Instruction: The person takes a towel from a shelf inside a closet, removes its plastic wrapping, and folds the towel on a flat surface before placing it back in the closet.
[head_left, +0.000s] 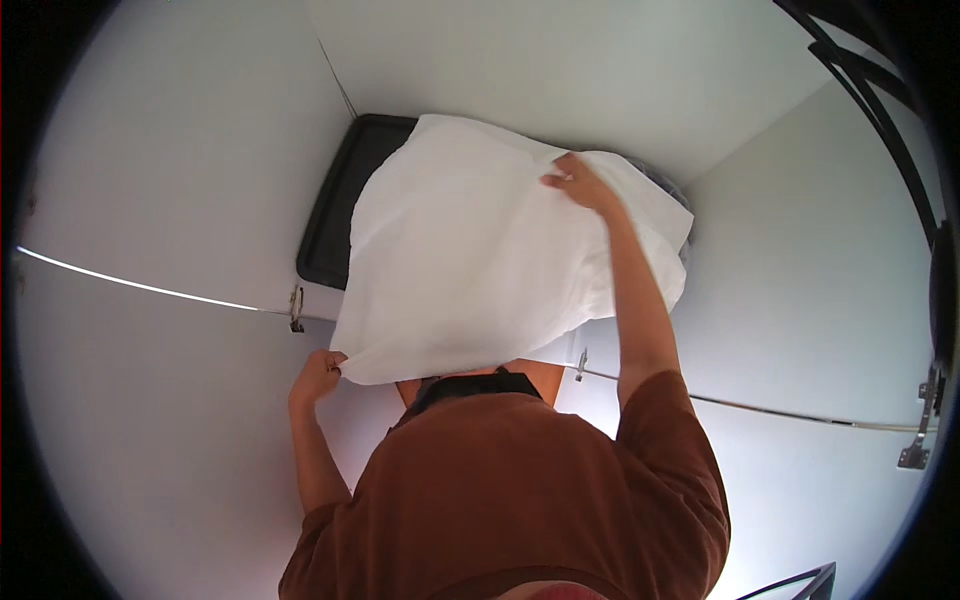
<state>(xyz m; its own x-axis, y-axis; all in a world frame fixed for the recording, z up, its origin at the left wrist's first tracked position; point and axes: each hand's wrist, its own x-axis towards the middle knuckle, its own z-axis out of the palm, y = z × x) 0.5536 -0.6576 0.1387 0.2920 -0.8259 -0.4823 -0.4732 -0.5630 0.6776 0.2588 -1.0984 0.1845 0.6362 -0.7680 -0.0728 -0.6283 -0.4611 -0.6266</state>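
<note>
A large white cloth (465, 240) spreads in front of me, loosely creased and partly draped over what lies beneath. Its near left corner is pinched in my left hand (319, 375), low beside my body. Over the far right part of the cloth, my right hand (581, 184) reaches out with thumb and fingers apart; whether it touches the fabric is unclear. A black tray-like panel with a raised rim (326, 217) shows from under the cloth's left side. Some grey, crinkled material (664, 180) peeks out behind its right edge.
Pale walls (187, 150) enclose the space on the left, back and right. Metal hinges stand at left (297, 309), centre (582, 365) and far right (915, 450) along a panel seam. Black curved bars (892, 142) hang at the upper right.
</note>
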